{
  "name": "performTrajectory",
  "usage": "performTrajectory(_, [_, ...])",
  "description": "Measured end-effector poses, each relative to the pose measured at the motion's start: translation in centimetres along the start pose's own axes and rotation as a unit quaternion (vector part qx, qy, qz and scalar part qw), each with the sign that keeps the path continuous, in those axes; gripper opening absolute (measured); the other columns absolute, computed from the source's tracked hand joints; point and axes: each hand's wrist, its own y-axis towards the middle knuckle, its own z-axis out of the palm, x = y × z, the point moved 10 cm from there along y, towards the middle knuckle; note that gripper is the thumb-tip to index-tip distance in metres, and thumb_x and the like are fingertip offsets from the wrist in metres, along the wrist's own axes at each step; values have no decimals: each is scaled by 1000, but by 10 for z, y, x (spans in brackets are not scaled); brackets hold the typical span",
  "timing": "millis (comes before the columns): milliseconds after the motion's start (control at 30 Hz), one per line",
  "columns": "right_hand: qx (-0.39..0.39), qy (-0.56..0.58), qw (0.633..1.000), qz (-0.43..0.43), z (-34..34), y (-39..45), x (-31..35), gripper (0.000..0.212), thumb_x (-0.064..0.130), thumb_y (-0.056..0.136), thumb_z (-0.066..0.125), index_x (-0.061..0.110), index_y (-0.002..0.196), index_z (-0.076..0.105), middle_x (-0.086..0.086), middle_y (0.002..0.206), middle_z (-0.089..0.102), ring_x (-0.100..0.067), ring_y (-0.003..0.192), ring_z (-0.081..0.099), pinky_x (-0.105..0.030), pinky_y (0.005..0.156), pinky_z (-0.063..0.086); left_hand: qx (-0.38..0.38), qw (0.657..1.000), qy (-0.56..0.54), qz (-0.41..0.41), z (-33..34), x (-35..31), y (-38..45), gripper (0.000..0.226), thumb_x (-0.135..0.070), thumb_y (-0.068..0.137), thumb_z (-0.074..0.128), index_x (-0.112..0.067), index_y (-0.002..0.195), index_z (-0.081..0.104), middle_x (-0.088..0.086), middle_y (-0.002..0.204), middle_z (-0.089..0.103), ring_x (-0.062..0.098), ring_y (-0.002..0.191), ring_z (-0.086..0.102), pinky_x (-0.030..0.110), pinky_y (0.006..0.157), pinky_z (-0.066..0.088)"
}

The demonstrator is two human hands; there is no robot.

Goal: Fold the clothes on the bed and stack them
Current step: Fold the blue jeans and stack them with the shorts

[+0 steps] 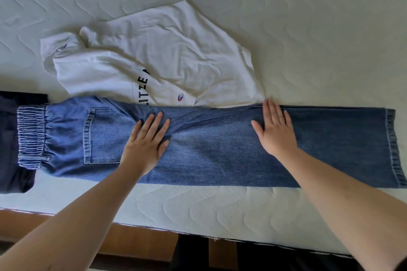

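Blue jeans [220,152] lie folded lengthwise along the near side of the bed, elastic waistband at the left, hems at the right. My left hand [146,143] rests flat on them near the seat, fingers spread. My right hand [275,130] presses flat on the legs farther right, fingers reaching the far edge. Behind the jeans a crumpled white shirt [167,55] with dark letters and a small logo lies unfolded. A dark navy garment [11,138] sits at the left edge, partly under the waistband.
The quilted pale mattress [308,17] stretches far and right. Its near edge [198,230] runs across the bottom, with a wooden floor [136,244] below it.
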Motion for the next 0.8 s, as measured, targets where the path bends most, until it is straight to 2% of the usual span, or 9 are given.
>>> performTrajectory(200, [13,10,1000,0,-4,-4,-19,71,60,95,-4,22,155,-10,3,164,-7,-14,151,-6,-41,121,-6,13,1000,-7,4,-27,-10,13,60,-45,102,19,-12,145,44,12,150,40,29,139,35,44,118,17])
performTrajectory(367, [-15,30,999,-6,-14,-20,-47,69,56,98,5,21,157,0,0,165,1,-16,151,-2,-41,122,0,1,999,-29,37,-46,-44,22,59,-41,102,23,-8,150,33,7,157,30,24,144,31,40,119,19])
performTrajectory(500, [-20,48,999,11,-15,-40,-87,67,53,100,12,20,157,4,0,165,3,-16,151,-1,-41,122,2,13,997,-51,59,-59,-92,43,60,-42,102,24,-9,151,32,7,158,30,23,145,29,40,119,22])
performTrajectory(633, [-32,79,994,75,-16,-55,-147,65,50,102,22,20,157,5,-1,164,5,-18,151,0,-42,122,3,17,994,-64,82,-74,-148,71,60,-42,101,25,-9,149,36,8,154,38,24,141,36,39,118,22])
performTrajectory(733, [-46,131,977,162,-15,-66,-203,67,48,101,30,19,157,6,-3,164,7,-21,151,3,-45,121,5,32,992,-68,97,-78,-186,90,62,-44,100,20,-11,152,30,6,157,32,23,144,31,40,118,24])
performTrajectory(800, [-46,164,958,232,-12,-75,-241,69,47,101,34,19,157,5,-5,164,7,-23,151,3,-47,121,5,41,992,-63,102,-75,-208,101,66,-47,99,14,-12,154,22,4,160,24,21,147,23,39,120,18])
